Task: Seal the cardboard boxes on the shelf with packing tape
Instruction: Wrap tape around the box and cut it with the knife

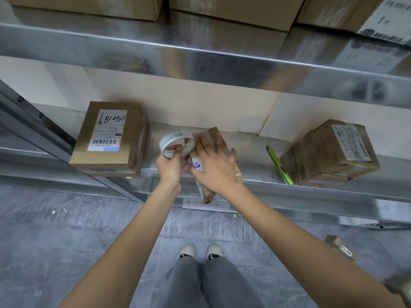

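A narrow cardboard box (209, 192) lies across the front edge of the metal shelf (311, 185), its near end sticking out over the floor. My right hand (216, 165) lies flat on top of it with fingers spread. Just left of the box, my left hand (173, 163) grips a roll of clear packing tape (175, 141) with printed lettering, thumb inside the ring. The roll touches the box's far left corner.
A labelled cardboard box (109, 138) sits on the shelf to the left, and a stack of two more boxes (331, 154) to the right. A green utility knife (279, 165) lies between. An upper shelf (200, 54) with boxes hangs overhead. A small box (340, 246) lies on the floor.
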Motion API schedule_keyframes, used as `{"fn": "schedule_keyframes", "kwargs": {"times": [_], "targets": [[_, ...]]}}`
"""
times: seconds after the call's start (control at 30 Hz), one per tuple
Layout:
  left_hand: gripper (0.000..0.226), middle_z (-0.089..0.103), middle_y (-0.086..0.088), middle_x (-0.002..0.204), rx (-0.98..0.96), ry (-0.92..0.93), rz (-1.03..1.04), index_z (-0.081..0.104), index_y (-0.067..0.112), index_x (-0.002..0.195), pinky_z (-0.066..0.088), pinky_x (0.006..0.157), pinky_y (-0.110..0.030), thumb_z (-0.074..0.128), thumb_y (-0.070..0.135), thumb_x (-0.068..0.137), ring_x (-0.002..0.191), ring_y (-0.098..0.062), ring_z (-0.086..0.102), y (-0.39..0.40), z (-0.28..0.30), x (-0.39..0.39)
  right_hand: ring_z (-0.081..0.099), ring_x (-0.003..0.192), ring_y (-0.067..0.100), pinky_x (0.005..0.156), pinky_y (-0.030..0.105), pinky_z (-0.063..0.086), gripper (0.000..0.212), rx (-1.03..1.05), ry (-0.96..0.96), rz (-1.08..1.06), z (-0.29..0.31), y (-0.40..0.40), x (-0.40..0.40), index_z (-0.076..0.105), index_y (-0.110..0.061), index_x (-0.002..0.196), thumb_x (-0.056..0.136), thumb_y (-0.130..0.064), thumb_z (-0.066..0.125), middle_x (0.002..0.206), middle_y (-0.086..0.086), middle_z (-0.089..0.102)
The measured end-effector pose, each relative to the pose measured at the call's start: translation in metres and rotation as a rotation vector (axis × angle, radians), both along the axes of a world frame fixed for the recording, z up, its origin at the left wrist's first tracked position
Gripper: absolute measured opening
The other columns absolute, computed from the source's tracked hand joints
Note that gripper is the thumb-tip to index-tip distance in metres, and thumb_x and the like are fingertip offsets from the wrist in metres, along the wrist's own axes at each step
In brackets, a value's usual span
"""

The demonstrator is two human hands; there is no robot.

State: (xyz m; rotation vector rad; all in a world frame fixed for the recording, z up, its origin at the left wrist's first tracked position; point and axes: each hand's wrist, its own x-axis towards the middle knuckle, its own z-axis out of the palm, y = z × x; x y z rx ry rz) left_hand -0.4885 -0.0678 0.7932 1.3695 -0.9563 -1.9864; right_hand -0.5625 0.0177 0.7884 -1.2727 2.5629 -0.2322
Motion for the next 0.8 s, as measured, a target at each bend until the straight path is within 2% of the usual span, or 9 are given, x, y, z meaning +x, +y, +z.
{"fn": "schedule_keyframes", "kwargs": {"times": [0.17, 0.3, 0.43, 0.53, 0.6, 0.7, 0.73, 0.8], "targets": [[0.020, 0.068, -0.018, 0.104, -0.052, 0.009, -0.072, 0.057, 0.003, 0.118, 0.061, 0.072, -0.033, 0.055, 0.010, 0.099, 0.082, -0.023, 0.072, -0.009, -0.009, 0.009, -0.009, 0.148, 0.030, 0.107, 0.065, 0.015, 0.070, 0.019, 0.077, 0.020, -0.003, 0.005, 0.003, 0.010, -0.032, 0.153, 0.093, -0.057, 0.034, 0.162, -0.012, 0.006], [0.018, 0.068, -0.017, 0.104, -0.067, -0.001, -0.075, 0.056, 0.006, 0.116, 0.060, 0.077, -0.030, 0.055, 0.011, 0.099, 0.084, -0.022, 0.071, -0.012, -0.016, 0.012, -0.008, 0.148, 0.033, 0.106, 0.064, 0.017, 0.066, 0.014, 0.094, 0.031, -0.004, 0.006, 0.002, 0.005, -0.041, 0.153, 0.095, -0.053, 0.033, 0.162, -0.015, 0.004], [0.024, 0.068, -0.018, 0.108, 0.066, 0.034, -0.028, 0.055, 0.004, 0.119, 0.059, 0.080, -0.029, 0.056, 0.015, 0.099, 0.081, -0.019, 0.073, -0.010, -0.029, 0.012, -0.009, 0.148, 0.033, 0.105, 0.064, 0.016, 0.059, 0.001, 0.061, 0.042, -0.003, 0.008, -0.001, 0.013, -0.048, 0.149, 0.095, -0.050, 0.037, 0.161, -0.017, 0.003], [0.024, 0.066, -0.018, 0.114, 0.082, -0.026, -0.023, 0.056, 0.003, 0.117, 0.056, 0.083, -0.029, 0.055, 0.018, 0.099, 0.086, -0.020, 0.069, -0.006, -0.042, 0.011, -0.009, 0.147, 0.033, 0.104, 0.063, 0.018, 0.060, -0.003, 0.037, 0.030, 0.002, 0.011, -0.005, 0.014, -0.048, 0.149, 0.094, -0.050, 0.038, 0.161, -0.016, 0.005], [0.024, 0.066, -0.017, 0.111, 0.110, 0.003, -0.074, 0.057, 0.003, 0.115, 0.058, 0.079, -0.030, 0.053, 0.021, 0.100, 0.085, -0.021, 0.068, -0.004, -0.041, 0.005, -0.006, 0.147, 0.032, 0.104, 0.063, 0.019, 0.059, -0.040, 0.018, 0.005, 0.007, 0.015, -0.010, 0.014, -0.050, 0.148, 0.094, -0.050, 0.038, 0.161, -0.017, 0.007], [0.033, 0.071, -0.007, 0.092, 0.103, 0.023, -0.204, 0.060, 0.009, 0.116, 0.053, 0.052, -0.024, 0.056, 0.036, 0.098, 0.071, -0.015, 0.067, -0.002, -0.029, -0.009, -0.003, 0.149, 0.023, 0.106, 0.062, 0.020, 0.062, -0.161, -0.174, -0.086, 0.007, 0.019, -0.023, 0.018, -0.052, 0.147, 0.090, -0.046, 0.042, 0.159, -0.022, 0.010], [0.035, 0.072, -0.005, 0.090, 0.068, -0.001, -0.226, 0.062, 0.012, 0.114, 0.052, 0.052, -0.024, 0.058, 0.041, 0.095, 0.072, -0.017, 0.068, -0.002, -0.025, -0.015, -0.001, 0.149, 0.019, 0.110, 0.061, 0.020, 0.065, -0.263, -0.288, -0.126, 0.005, 0.020, -0.026, 0.019, -0.052, 0.147, 0.087, -0.046, 0.042, 0.159, -0.024, 0.012], [0.031, 0.075, -0.004, 0.094, -0.088, -0.068, -0.232, 0.067, 0.020, 0.106, 0.058, 0.068, -0.033, 0.060, 0.046, 0.090, 0.084, -0.023, 0.071, -0.001, -0.018, -0.026, 0.008, 0.149, 0.012, 0.117, 0.051, 0.020, 0.070, -0.500, -0.487, -0.181, 0.001, 0.023, -0.026, 0.024, -0.046, 0.149, 0.081, -0.040, 0.042, 0.158, -0.022, 0.019]]}}
